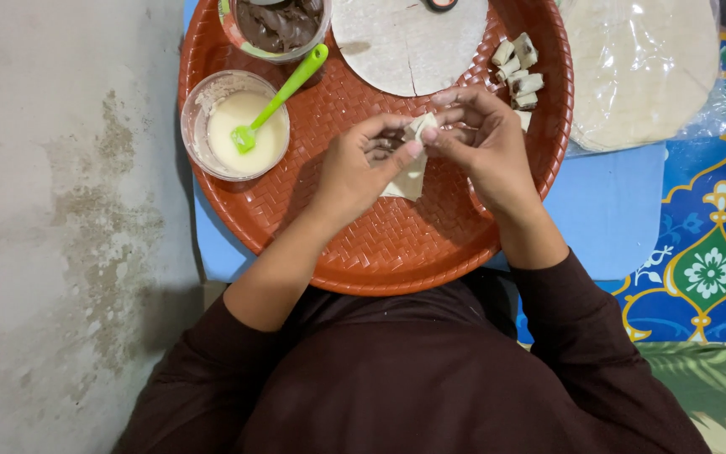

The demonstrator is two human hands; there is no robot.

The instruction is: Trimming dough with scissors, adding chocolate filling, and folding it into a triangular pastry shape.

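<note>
Pale wrapper, thin and limp, sits above the tray, pinched at its top fold between our left hand and right hand. We judge it light, soft and easily torn, best held by the edges near the fold. Both sets of fingers are closed narrowly on it. We count one wrapper in hand, about five finished rolls, two bowls, one spatula.

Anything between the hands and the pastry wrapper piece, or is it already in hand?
Nothing in the way. Both the left hand and the right hand already pinch the folded wrapper piece at its top, held above the orange woven tray.
</note>
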